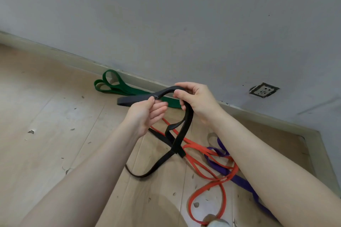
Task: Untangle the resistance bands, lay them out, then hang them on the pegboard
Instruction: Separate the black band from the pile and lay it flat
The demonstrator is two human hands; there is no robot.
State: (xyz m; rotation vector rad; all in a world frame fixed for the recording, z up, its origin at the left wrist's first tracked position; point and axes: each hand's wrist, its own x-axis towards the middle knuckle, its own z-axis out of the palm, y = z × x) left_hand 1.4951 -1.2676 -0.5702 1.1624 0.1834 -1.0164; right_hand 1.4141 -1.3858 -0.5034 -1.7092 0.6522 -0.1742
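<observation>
Head view: I see both arms raised, left hand (147,110) and right hand (195,99) pinching black band (187,121), loop hanging down to floor (55,116).

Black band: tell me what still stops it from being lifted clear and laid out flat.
Both the left hand and right hand grip the black band. Lower down it twists and crosses over itself above the orange band, which tangles with the purple band. Whether black is threaded through orange is unclear. No pegboard is visible.
</observation>
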